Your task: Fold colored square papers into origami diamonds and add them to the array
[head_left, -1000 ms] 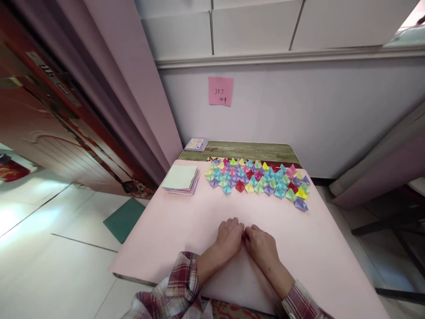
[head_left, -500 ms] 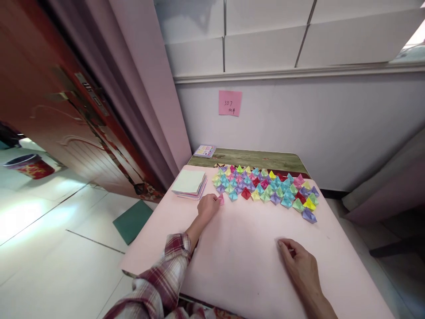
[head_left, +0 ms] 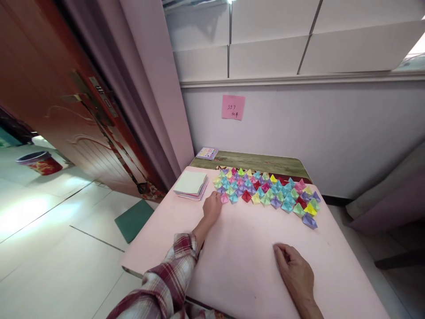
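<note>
My left hand (head_left: 212, 207) rests on the table with its fingers curled together, right beside a pink folded paper boat (head_left: 225, 198) at the left end of the front row. The boat shows almost whole; whether the fingertips touch it I cannot make out. Many small paper boats (head_left: 275, 201) in blue, green, yellow, red and purple stand packed in rows toward the back. Lower right, my right hand (head_left: 295, 270) lies on its side on the table, thumb and fingers closed, with nothing visible in them. A stack of square coloured paper (head_left: 191, 184) sits left of my left hand.
The table has a pale pink cover (head_left: 239, 252). A small printed packet (head_left: 207, 153) lies at its back left corner. A pink note (head_left: 233, 107) is stuck on the wall. On the floor at left are a green square (head_left: 134, 220) and a bucket (head_left: 41, 163).
My left hand has shifted slightly right, and the pink boat sits closer to the blue one and shows more fully. My right hand stays low on the table, its fingers more tucked in.
</note>
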A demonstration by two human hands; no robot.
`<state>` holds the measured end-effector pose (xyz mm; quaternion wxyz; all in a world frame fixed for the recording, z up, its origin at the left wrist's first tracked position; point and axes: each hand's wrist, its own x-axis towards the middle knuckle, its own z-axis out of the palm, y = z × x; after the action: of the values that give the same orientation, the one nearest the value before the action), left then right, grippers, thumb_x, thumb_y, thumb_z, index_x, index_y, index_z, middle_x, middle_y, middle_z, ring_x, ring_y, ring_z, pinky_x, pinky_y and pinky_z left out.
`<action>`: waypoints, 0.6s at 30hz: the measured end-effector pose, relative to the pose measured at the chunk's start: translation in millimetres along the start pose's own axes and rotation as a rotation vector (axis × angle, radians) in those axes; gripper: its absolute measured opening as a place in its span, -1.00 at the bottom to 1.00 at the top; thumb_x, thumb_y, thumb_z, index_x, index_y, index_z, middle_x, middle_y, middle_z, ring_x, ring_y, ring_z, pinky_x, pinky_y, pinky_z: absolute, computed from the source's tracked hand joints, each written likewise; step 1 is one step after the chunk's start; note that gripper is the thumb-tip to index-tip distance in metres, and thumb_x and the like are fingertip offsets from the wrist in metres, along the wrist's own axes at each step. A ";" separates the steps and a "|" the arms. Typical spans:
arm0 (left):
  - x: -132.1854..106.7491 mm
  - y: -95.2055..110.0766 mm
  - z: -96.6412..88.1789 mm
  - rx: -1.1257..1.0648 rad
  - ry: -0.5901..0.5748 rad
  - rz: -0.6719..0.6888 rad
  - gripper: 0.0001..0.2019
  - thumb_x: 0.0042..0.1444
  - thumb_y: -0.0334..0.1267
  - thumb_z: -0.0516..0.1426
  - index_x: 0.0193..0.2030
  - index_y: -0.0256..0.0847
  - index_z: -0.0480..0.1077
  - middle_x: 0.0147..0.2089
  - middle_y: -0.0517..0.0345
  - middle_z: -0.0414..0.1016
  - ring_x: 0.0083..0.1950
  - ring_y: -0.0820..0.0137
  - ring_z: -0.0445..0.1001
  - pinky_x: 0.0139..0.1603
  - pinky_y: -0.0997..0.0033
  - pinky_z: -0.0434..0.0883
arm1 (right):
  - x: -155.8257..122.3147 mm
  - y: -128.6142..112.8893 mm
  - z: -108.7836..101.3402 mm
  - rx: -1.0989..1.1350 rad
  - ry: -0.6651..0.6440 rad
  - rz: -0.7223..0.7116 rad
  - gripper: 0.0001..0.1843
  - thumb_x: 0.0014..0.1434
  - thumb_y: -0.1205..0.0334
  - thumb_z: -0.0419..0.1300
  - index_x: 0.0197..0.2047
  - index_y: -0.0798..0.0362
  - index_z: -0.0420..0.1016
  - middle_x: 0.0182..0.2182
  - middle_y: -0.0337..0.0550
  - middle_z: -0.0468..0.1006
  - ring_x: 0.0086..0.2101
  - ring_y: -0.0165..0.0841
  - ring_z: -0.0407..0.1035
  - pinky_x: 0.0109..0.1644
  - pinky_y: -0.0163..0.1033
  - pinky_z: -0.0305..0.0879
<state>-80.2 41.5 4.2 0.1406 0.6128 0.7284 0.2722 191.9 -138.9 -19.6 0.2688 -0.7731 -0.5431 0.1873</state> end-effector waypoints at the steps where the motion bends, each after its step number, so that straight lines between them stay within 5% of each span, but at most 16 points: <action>1: -3.3 -5.5 -3.5 -0.016 0.029 0.018 -0.72 0.28 -0.19 -0.08 -0.18 -0.11 0.45 -0.33 0.08 0.56 -0.27 0.29 0.51 -0.30 0.40 0.27 | -0.2 0.0 -0.1 -0.001 -0.003 0.001 -0.65 0.19 -0.11 0.02 -0.21 -0.17 0.56 -0.26 -0.28 0.64 -0.32 -0.28 0.50 -0.33 -0.27 0.34; 5: -9.2 -33.1 -27.0 -0.057 0.164 0.083 -0.78 0.26 -0.21 -0.03 -0.09 -0.14 0.39 -0.41 0.17 0.49 -0.31 0.32 0.48 -0.25 0.39 0.32 | -0.2 2.1 -0.5 0.003 -0.019 0.002 -0.65 0.19 -0.12 0.03 -0.21 -0.17 0.56 -0.24 -0.29 0.64 -0.31 -0.28 0.50 -0.34 -0.28 0.34; 11: 18.7 -61.6 -79.4 0.008 0.379 0.217 -0.79 0.08 -0.20 0.17 -0.14 -0.16 0.35 -0.07 -0.02 0.42 0.08 0.15 0.35 0.13 0.20 0.26 | 1.2 6.4 -1.1 -0.025 -0.042 0.032 -0.63 0.17 -0.17 0.04 -0.21 -0.20 0.58 -0.23 -0.29 0.64 -0.31 -0.26 0.51 -0.37 -0.28 0.35; 14: 36.6 -65.2 -91.3 0.123 0.238 0.211 -0.66 -0.02 -0.15 0.25 -0.10 -0.16 0.35 0.00 -0.03 0.38 0.11 0.12 0.30 0.15 0.19 0.21 | 1.2 6.7 -2.1 -0.030 -0.047 0.042 -0.62 0.14 -0.17 0.06 -0.22 -0.19 0.59 -0.25 -0.27 0.65 -0.34 -0.24 0.52 -0.40 -0.28 0.34; 18: 46.6 -68.7 -82.8 0.160 0.040 0.111 -0.60 -0.18 -0.13 0.32 -0.19 -0.19 0.40 -0.06 0.02 0.40 0.06 0.14 0.32 0.06 0.28 0.23 | 0.4 6.1 -3.5 -0.033 -0.033 0.022 -0.62 0.14 -0.18 0.06 -0.23 -0.18 0.60 -0.28 -0.24 0.65 -0.36 -0.21 0.52 -0.42 -0.26 0.34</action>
<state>-190.7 61.1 38.4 0.0614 0.6559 0.7154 0.2328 198.6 -140.9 -20.6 0.2449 -0.7803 -0.5419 0.1938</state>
